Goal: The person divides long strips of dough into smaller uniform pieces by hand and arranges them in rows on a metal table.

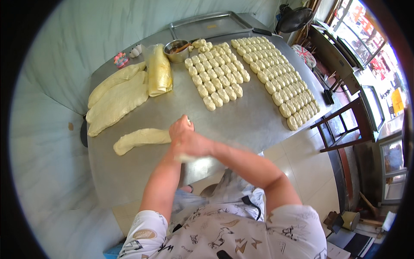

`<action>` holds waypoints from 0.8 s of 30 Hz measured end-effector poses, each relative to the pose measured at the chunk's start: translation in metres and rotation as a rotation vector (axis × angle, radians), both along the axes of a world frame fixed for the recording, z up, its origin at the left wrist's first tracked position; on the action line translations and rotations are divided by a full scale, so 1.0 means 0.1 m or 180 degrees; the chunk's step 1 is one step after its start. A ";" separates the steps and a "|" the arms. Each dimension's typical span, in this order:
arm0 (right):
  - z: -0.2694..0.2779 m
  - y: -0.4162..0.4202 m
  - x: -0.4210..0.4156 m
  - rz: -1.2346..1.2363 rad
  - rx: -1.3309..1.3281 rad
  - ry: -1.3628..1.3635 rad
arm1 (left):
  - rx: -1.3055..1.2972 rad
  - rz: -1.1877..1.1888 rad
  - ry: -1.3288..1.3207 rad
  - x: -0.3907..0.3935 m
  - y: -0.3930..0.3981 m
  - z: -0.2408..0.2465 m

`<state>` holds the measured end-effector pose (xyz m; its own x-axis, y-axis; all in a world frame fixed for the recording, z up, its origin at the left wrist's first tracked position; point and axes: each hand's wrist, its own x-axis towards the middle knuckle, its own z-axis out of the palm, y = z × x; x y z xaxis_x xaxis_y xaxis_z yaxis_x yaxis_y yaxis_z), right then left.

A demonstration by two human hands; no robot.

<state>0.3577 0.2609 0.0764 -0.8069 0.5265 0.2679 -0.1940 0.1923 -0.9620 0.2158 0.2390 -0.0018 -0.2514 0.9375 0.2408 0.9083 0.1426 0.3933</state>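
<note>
A thick strip of pale dough (142,139) lies on the steel table, its right end running into my left hand (181,125). The fingers of that hand are closed around it, with a bit of dough showing at the thumb side. My right hand (195,144) crosses over the left wrist, blurred by motion. A pale, smeared piece of dough (187,158) shows at its lower edge; the fingers are mostly hidden. Beyond the hands, small dough pieces (216,76) sit in close rows, and a second block of dough pieces (275,74) lies farther right.
Large dough slabs (118,97) rest on the left of the steel table (155,113). Behind them are a plastic-wrapped yellowish roll (160,71), a metal bowl (179,58) and a shallow metal tray (210,26). A wooden stool (352,126) stands right of the table.
</note>
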 end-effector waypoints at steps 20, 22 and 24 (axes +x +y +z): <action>-0.52 2.39 1.81 -0.3198 0.0238 -0.2443 | -0.0256 -0.0532 0.1268 -0.48 -0.36 0.21; -0.51 2.34 1.79 -0.3360 0.0471 -0.2477 | -0.0385 -0.0395 0.0877 -0.45 -0.27 0.26; -0.50 2.14 1.66 -0.4234 0.1785 -0.1947 | -0.0647 -0.0210 0.0209 -0.52 -0.15 0.40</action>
